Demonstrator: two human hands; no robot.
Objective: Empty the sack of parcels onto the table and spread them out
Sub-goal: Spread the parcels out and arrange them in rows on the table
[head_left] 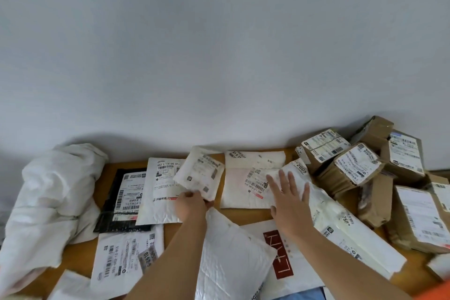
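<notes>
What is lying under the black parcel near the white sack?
The black parcel lies on the wooden table. Its right edge is tucked under a white mailer, and its near edge overlaps another white mailer. Anything beneath its middle is covered.

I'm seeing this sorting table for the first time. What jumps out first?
Two bare arms reach in from below: the left hand pinches a small white mailer, and the right hand lies flat on a long white parcel. Brown cardboard boxes are heaped at the right, and the crumpled white sack slumps at the table's left end.
</notes>
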